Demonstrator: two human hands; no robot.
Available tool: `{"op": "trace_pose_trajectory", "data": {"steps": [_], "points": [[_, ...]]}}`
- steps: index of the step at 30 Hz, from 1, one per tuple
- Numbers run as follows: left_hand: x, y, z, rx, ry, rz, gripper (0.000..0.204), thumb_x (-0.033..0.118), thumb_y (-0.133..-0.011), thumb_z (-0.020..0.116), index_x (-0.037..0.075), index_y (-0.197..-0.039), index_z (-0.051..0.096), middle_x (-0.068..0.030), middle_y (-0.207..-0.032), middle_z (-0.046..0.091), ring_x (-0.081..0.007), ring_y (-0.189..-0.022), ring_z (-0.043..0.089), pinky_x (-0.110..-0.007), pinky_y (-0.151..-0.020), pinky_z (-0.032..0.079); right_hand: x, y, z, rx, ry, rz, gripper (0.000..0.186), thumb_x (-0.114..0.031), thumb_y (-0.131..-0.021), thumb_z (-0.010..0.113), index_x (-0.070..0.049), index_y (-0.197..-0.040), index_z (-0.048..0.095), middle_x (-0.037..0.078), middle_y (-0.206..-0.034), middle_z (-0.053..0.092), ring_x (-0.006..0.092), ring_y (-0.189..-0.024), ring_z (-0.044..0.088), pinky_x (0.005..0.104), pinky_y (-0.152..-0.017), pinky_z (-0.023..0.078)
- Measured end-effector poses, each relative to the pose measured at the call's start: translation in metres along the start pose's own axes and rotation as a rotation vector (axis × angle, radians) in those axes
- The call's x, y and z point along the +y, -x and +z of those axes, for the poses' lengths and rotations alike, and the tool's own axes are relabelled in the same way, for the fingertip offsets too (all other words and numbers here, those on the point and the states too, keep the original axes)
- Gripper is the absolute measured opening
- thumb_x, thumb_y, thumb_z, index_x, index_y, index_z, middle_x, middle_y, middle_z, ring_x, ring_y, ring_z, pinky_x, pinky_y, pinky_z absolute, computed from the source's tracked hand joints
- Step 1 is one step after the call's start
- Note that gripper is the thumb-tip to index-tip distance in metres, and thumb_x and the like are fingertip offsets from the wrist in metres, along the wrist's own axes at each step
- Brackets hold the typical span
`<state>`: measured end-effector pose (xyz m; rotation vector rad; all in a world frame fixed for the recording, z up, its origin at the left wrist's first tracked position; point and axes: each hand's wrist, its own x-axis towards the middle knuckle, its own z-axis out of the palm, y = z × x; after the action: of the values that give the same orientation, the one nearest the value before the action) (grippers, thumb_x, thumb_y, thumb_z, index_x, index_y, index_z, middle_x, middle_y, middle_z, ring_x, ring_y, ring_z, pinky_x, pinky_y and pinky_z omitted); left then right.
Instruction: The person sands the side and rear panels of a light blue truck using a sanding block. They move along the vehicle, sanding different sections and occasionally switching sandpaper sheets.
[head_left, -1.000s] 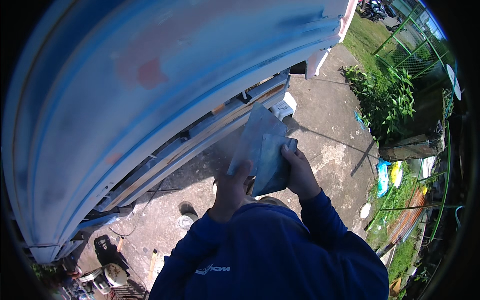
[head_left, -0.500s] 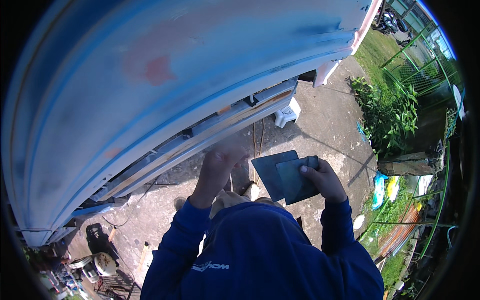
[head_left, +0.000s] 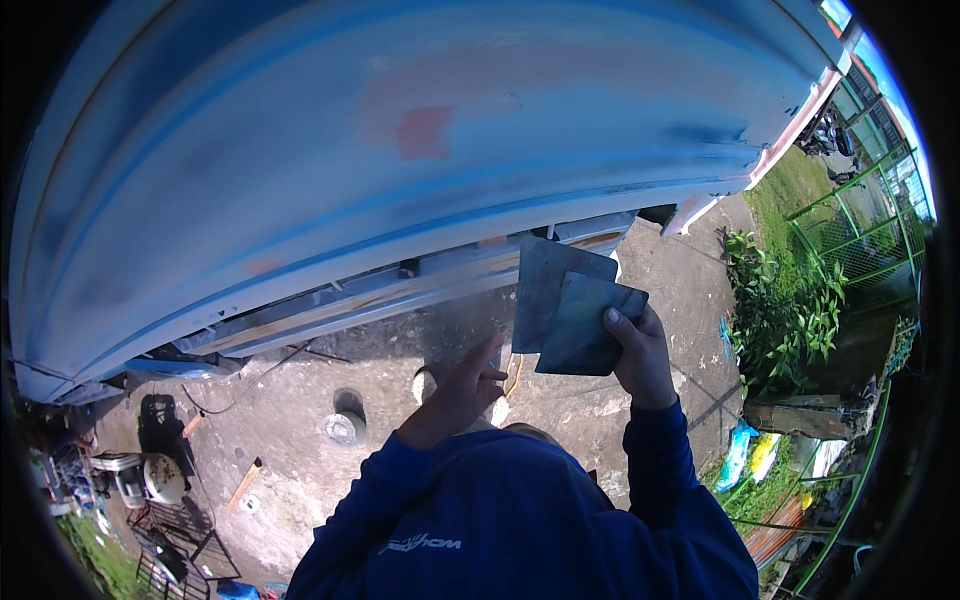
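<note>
My right hand [head_left: 640, 345] grips two thin, dark grey-green square sheets [head_left: 585, 330], overlapping, with the thumb on the nearer one. The farther sheet [head_left: 545, 280] sticks out up and to the left. My left hand [head_left: 470, 380] is just below and left of the sheets, apart from them, empty, with fingers loosely extended. Above both hands spans a large curved hull-like body [head_left: 300, 140], pale grey-blue with blue streaks and pink patches, over a long rail [head_left: 310, 320] with worn, brownish stretches.
Concrete ground [head_left: 290, 430] lies below, with a cord, wooden strips [head_left: 245, 485] and a cylindrical container [head_left: 345, 428]. At lower left are a round-topped metal item [head_left: 163, 478] and a black frame [head_left: 170, 555]. On the right are plants [head_left: 780, 310], green mesh fencing [head_left: 860, 240] and plastic bags [head_left: 740, 450].
My left hand has let go of the sheets and moved away. My right hand dipped with both sheets, then rose and moved right. The view has swung, so the hull fills more of the top.
</note>
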<state>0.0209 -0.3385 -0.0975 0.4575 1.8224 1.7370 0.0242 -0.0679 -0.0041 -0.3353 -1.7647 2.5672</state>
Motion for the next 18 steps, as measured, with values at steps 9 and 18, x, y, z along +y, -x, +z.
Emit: {"op": "trace_pose_trajectory", "data": {"steps": [9, 18], "points": [[-0.029, 0.025, 0.003, 0.265, 0.739, -0.062, 0.053, 0.03, -0.105, 0.054, 0.002, -0.148, 0.041, -0.0164, -0.145, 0.051, -0.0271, -0.138, 0.049, -0.047, -0.116, 0.039, 0.022, -0.016, 0.053, -0.325, 0.261, 0.093, 0.032, -0.021, -0.1, 0.067, 0.0, -0.124, 0.061, 0.004, -0.103, 0.066, 0.0114, -0.097, 0.061, 0.0305, -0.086, 0.052], [-0.016, 0.064, -0.051, 0.567, 0.674, 0.059, 0.04, 0.006, -0.099, 0.058, -0.006, -0.136, 0.051, -0.0175, -0.13, 0.062, -0.0295, -0.116, 0.065, -0.049, -0.1, 0.058, -0.148, -0.135, 0.062, -0.321, 1.09, -0.453, 0.035, -0.017, -0.095, 0.071, 0.001, -0.123, 0.061, 0.006, -0.098, 0.069, 0.0143, -0.091, 0.067, 0.0309, -0.08, 0.056]]}}
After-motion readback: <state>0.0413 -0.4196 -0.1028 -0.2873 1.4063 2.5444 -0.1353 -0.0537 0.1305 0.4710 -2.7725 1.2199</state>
